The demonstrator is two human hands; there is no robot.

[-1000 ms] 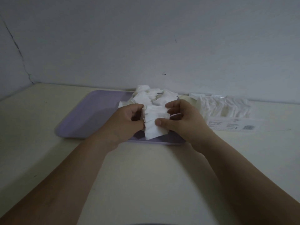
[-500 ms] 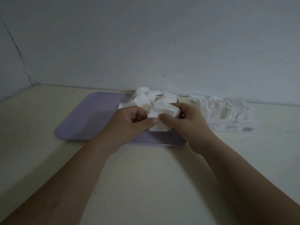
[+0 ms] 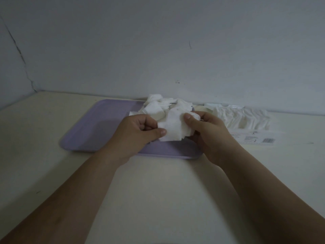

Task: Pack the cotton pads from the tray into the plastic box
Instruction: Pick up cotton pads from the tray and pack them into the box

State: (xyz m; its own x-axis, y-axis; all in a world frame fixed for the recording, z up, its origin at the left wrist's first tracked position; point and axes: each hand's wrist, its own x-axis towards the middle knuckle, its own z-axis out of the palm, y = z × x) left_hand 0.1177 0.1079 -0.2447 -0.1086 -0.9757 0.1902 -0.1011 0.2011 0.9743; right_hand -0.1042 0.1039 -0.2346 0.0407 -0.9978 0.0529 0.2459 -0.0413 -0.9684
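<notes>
A small bunch of white square pads (image 3: pixel 175 128) sits between the two hands, held above the near right part of the tray. The pads overlap loosely, with their edges stepped rather than flush. The left hand (image 3: pixel 139 134) grips the bunch's left end, fingers curled behind it and thumb pressed on the front face. The right hand (image 3: pixel 211 136) holds the right end, thumb on top of the pads and fingers curled beneath. Both hands are closed on the bunch, knuckles near each other, with only the pads between them.

Just beyond the hands, a loose pile (image 3: pixel 158 107) of more pads lies jumbled at the far right corner of the lilac tray (image 3: pixel 98 127). The rest of the tray stretches out to the left of the left hand. Its near rim shows under both wrists.

To the right of the right hand, and a little beyond it, stands the clear box (image 3: pixel 246 118), which holds rows of white pads set on edge. A flat label (image 3: pixel 258 139) with a barcode lies on the near side of the box, beside the right wrist.

Tray and box rest on a pale cream surface (image 3: pixel 158 199), which the forearms cross toward the hands. A plain grey wall (image 3: pixel 158 41) rises behind.
</notes>
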